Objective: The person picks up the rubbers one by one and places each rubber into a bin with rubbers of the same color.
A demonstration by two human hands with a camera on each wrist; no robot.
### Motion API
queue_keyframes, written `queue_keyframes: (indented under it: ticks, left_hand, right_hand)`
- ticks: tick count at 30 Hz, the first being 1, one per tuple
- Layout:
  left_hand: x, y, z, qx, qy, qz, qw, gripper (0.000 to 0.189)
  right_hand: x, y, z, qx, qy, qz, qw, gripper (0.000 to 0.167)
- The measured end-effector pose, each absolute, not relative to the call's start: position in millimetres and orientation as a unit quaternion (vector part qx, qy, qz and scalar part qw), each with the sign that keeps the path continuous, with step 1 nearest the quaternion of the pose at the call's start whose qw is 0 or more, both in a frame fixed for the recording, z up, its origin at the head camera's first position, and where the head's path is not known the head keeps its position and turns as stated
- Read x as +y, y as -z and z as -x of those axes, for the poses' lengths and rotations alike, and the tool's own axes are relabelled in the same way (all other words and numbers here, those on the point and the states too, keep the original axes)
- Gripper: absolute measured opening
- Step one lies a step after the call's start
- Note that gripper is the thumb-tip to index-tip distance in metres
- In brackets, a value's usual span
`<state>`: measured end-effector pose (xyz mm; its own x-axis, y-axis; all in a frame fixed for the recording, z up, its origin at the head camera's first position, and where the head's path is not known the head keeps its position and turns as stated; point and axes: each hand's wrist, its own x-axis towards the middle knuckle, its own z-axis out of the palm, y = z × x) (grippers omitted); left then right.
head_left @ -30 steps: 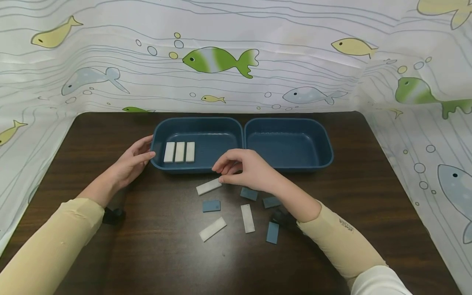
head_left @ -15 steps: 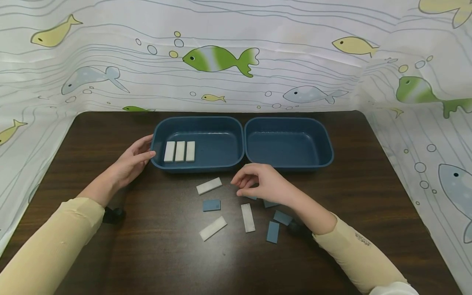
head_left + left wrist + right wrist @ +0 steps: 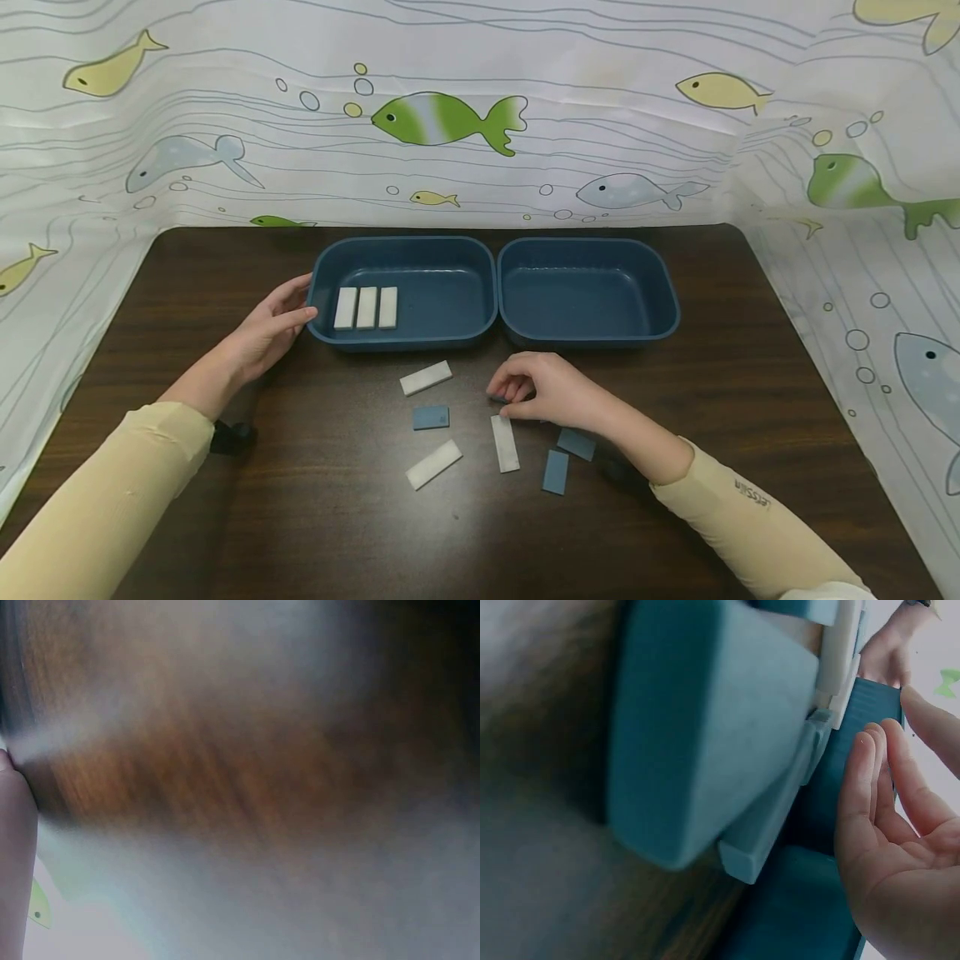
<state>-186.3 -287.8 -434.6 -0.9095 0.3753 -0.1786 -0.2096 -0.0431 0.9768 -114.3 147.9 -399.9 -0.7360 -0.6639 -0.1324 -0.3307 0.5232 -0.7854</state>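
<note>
My left hand (image 3: 266,332) holds the left end of a blue plastic tray (image 3: 405,342), its thumb at the rim and its fingers along the outer wall. Inside that tray, three white tiles (image 3: 366,308) stand in a row. My right hand (image 3: 551,390) is low over the table, its bent fingertips over a blue tile (image 3: 495,398) that they mostly hide. Its thumb tip overlaps the upper end of a white tile (image 3: 506,443). In the right wrist view, thumb and fingers are apart with nothing between them, and blue tiles (image 3: 757,817) lie beside the hand.
A second blue tray (image 3: 588,340) stands right against the first. Before the trays lie white tiles (image 3: 426,378) (image 3: 434,465) and blue tiles (image 3: 431,417) (image 3: 555,472) (image 3: 576,443). A fish-print sheet (image 3: 465,183) borders the dark wooden table (image 3: 337,517).
My right hand has moved right and toward me, from the upper white tile to the blue tile near the middle. The left hand has stayed at the tray.
</note>
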Motion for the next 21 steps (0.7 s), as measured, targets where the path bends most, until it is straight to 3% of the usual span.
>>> queue_keyframes:
  ticks: [12, 21]
  left_hand:
    - [-286.9, 432.9, 186.3, 0.671, -0.710, -0.038, 0.209, 0.057]
    - [-287.1, 431.4, 184.9, 0.672, -0.709, -0.043, 0.209, 0.060]
  right_hand:
    - [148.5, 406.4, 112.6, 0.853, 0.339, 0.328, 0.222, 0.024]
    - [147.2, 408.9, 110.0, 0.857, 0.309, 0.362, 0.197, 0.032]
